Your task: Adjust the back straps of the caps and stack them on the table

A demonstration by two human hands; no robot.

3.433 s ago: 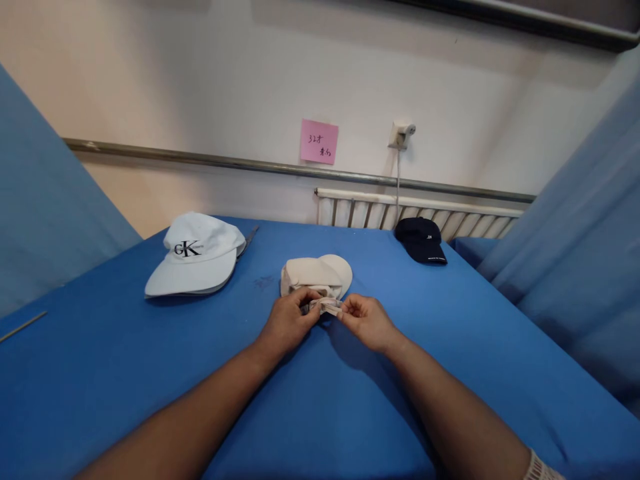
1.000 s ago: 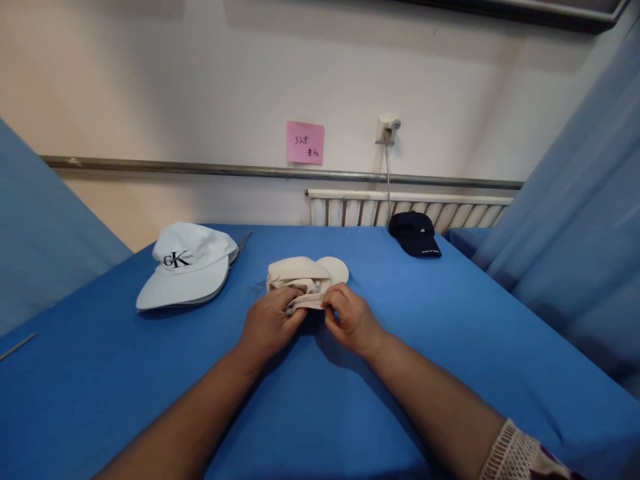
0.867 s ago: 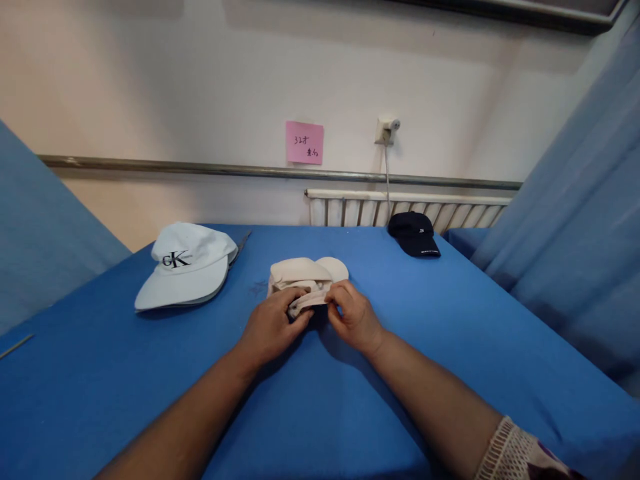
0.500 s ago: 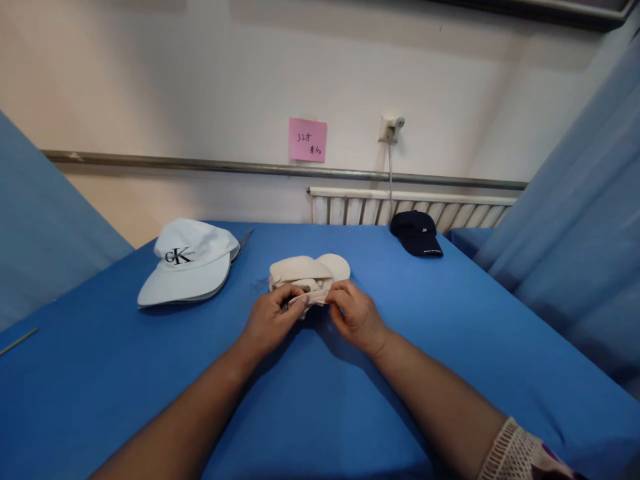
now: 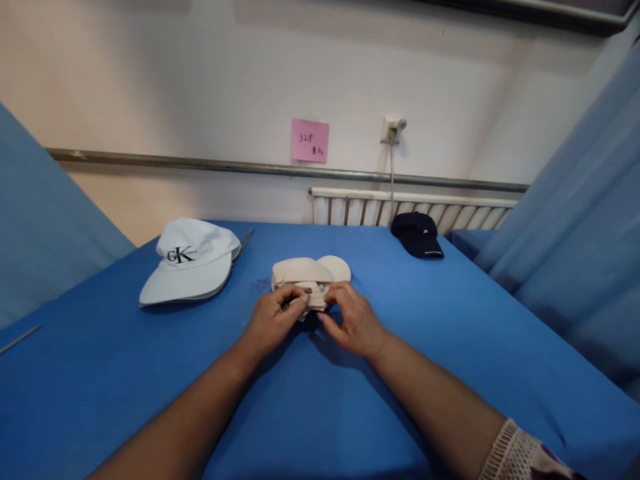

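Observation:
A beige cap (image 5: 303, 269) rests on the blue table, its rounded brim pointing to the far right and its opening and back band turned towards me. My left hand (image 5: 274, 318) is closed, thumb and fingers pinching the band at the cap's left near side. At the band's right end is my right hand (image 5: 354, 321), with the index finger on its upper edge and the thumb at the lower edge. The fingers cover parts of the band and whatever lies under them.
On the left stands a light blue cap (image 5: 193, 257) with black letters, a thin dark object (image 5: 246, 240) beside it. A navy cap (image 5: 417, 235) sits at the far right. A thin stick (image 5: 20, 339) lies at the left edge. Blue curtains (image 5: 575, 220) hang on both sides.
My right thumb has moved down and away from the index finger, loosening the earlier pinch at the band's end. The left hand keeps its grip; the beige cap has hardly moved.

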